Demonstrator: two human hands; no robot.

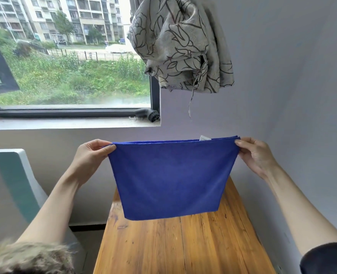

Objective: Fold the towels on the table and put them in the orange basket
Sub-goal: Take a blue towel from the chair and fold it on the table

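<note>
We hold a blue towel (171,178) in the air above the far end of the wooden bench (175,246). Our left hand (90,155) pinches its upper left corner between thumb and curled fingers (109,148); our right hand (255,155) pinches the upper right corner in the same way. The top edge shows more than one layer, with a white label (204,138) near the right corner, so we judge the towel already folded once. Its long axis runs left to right between the hands, level and taut, and the cloth hangs down from the fingers with its lower edge clear of the bench. Both hands are equally near. The next fold would probably bring one corner across to the other. No orange basket is in view.
</note>
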